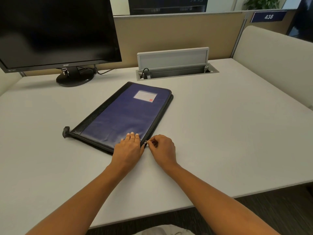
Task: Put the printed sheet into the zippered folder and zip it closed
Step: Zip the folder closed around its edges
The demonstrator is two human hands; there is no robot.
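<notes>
Zippered folder (125, 114) lies flat mid-desk (220, 133). Left hand (129, 148), fingers spread, pins its near right corner; right hand (162, 148) pinches the zipper pull (146, 142) (sheet unseen, presumably inside). Pull steadily along the edge, keeping the corner pinned.

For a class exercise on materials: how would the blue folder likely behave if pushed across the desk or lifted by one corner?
The folder lies flat and thin on the smooth desk, so it would probably slide, not tip. Its creased, shiny cover suggests it would sag somewhat if lifted by a corner. The left hand pressing it down hints it shifts easily.
</notes>
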